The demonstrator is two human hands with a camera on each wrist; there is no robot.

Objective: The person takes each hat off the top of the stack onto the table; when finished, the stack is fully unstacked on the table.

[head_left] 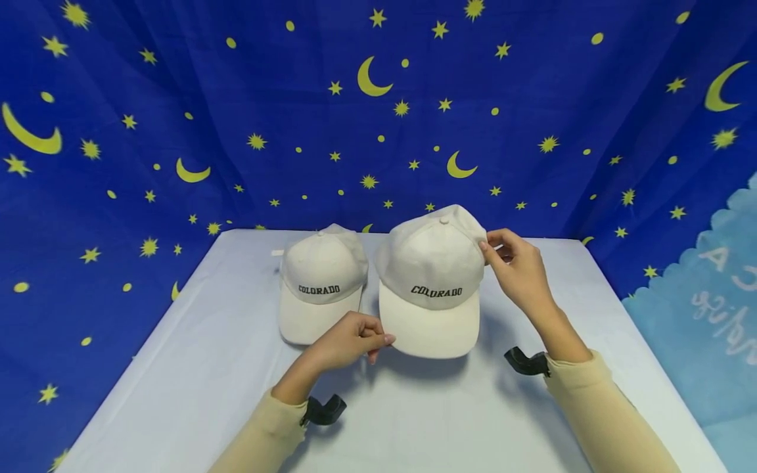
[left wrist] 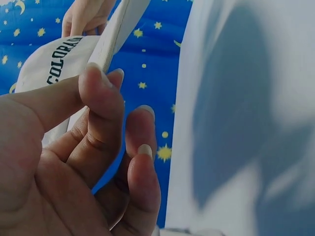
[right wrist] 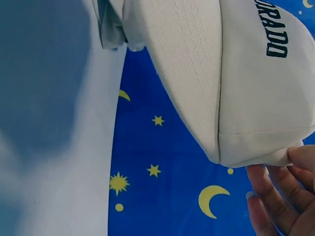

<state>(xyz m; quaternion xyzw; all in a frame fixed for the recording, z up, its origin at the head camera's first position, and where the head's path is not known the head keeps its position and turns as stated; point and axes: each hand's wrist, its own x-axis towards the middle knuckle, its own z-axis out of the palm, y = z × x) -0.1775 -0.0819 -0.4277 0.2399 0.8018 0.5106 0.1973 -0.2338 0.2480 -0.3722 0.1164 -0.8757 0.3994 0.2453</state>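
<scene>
**White cap pinched in both your hands, brim toward six o'clock**

Nearest, your left hand pinches the brim's corner; the cap lies at its two o'clock, long axis roughly twelve to six. Farther out, your right hand pinches the crown's edge, the cap at its eight. The second cap sits just beside, at nine.

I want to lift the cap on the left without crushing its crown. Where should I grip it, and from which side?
Probably pinch its brim at the left edge, coming from the left: the brim reaches toward the person as a broad flap, while the crown is rounded. The left hand, pinching the other cap by its brim, partly blocks the right front corner.
</scene>
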